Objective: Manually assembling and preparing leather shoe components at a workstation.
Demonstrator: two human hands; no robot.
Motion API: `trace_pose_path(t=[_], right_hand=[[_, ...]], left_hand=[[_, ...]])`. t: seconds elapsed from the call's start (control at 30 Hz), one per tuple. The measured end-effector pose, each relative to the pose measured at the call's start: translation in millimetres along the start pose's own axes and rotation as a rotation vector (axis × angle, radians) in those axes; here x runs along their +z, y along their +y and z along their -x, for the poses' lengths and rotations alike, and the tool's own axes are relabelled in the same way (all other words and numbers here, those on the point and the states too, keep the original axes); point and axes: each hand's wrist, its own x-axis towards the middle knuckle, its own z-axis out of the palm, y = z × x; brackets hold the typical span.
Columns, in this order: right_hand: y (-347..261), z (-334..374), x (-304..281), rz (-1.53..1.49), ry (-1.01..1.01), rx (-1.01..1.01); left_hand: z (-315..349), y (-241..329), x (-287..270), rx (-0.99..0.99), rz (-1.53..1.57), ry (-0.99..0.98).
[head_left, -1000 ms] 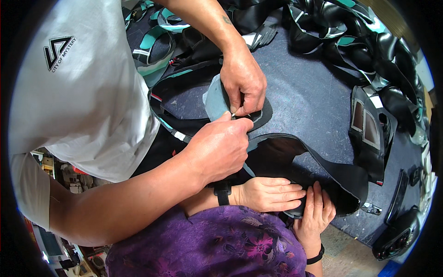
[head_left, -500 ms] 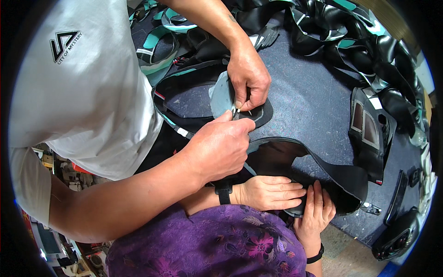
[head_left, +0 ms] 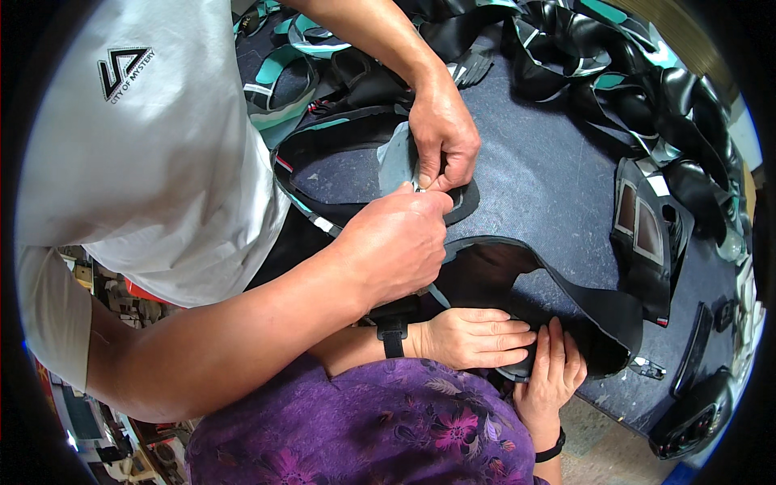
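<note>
My left hand (head_left: 481,338) lies with its fingers stretched out flat on a black curved piece (head_left: 598,311) that looks like a shoe upper. Close beside it, my right hand (head_left: 554,365) rests on the near edge of the same piece, fingers extended and almost touching the left fingertips. My thumbs are mostly hidden. The piece stands up in a loop on the dark table (head_left: 558,194), its far rim raised. To my left, a co-worker's two hands (head_left: 404,234) pinch a small thing I cannot make out over another black upper (head_left: 319,206) with a pale grey-blue lining (head_left: 396,162).
The co-worker's forearm (head_left: 267,331) crosses just above my left wrist. A chain of black and teal uppers (head_left: 622,105) runs along the table's far side. At the right lie a black upper with window-like panels (head_left: 647,234), a small clipper-like tool (head_left: 647,369) and a glossy black object (head_left: 693,416).
The co-worker's hands and the upper under them have shifted slightly to the right. My own hands and the black piece have hardly moved.
</note>
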Motion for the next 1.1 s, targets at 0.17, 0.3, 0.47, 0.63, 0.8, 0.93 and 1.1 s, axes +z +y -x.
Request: trace_pose_path(t=[0.17,0.3,0.47,0.63,0.8,0.93,1.1], right_hand=[[-1.7,-2.1,-1.8,-0.014,-0.007,0.014],[0.4,-1.8,0.9,0.008,0.025,-0.001],[5.4,-2.7,-3.1,0.034,0.064,-0.041],[11.7,-6.5,-15.1,-0.009,0.014,-0.110],[14.1,-5.9,-17.9,-0.023,0.012,-0.115],[13.9,-5.1,-18.2,-0.067,0.026,-0.102],[16.0,-5.4,-20.4,-0.112,0.065,-0.094]], left_hand=[[-1.7,1.1,-1.9,-0.004,-0.006,-0.014],[-0.1,0.2,-2.1,0.007,-0.007,-0.027],[0.2,10.0,-5.4,-0.008,-0.044,-0.019],[-0.7,10.2,-7.0,-0.021,0.001,0.000],[-1.5,6.6,-6.9,0.026,0.073,0.109],[-0.4,4.5,-8.4,0.052,0.101,0.174],[-7.5,3.2,-14.5,0.080,0.083,0.205]])
